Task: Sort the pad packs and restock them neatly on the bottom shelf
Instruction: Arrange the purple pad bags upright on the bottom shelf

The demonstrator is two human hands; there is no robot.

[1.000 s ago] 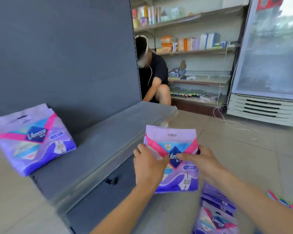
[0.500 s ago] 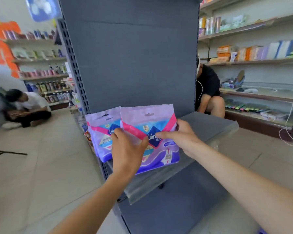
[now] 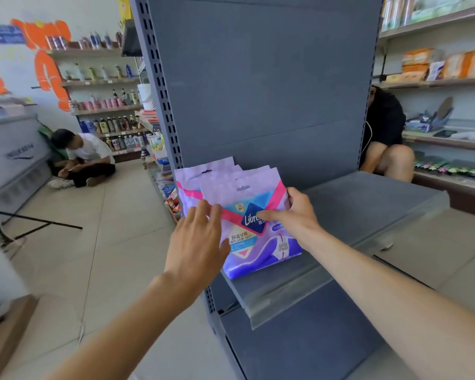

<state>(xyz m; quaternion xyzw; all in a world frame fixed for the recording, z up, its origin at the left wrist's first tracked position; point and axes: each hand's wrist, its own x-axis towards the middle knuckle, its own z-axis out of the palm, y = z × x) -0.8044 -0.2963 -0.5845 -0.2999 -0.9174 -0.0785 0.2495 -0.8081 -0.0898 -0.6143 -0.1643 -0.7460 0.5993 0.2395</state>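
pad packs (image 3: 247,212) on shelf's (image 3: 362,212) left end

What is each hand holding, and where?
The right hand pinches the front purple plastic pad pack by its upper right edge; the left hand, fingers straight, holds nothing.

Nearest you, front pad pack (image 3: 258,237): lilac top, hot-pink V stripe, sky-blue panel, navy diamond with white lettering, cream label, violet-to-blue base with white swirl. Behind it, rear pad packs (image 3: 200,171): same lilac and pink. Bottom shelf (image 3: 368,215): flat slate grey; its front strip (image 3: 340,278) clear. Back panel (image 3: 258,78): darker blue-grey, plain. Upright (image 3: 159,78) on your left: grey, twin rows of dark slots. Far left, orange mural (image 3: 45,69) on white wall. Floor (image 3: 107,242): pale beige tiles. Seated person (image 3: 89,150) far left: white shirt, black trousers. Crouching person (image 3: 384,119) far right: black top.
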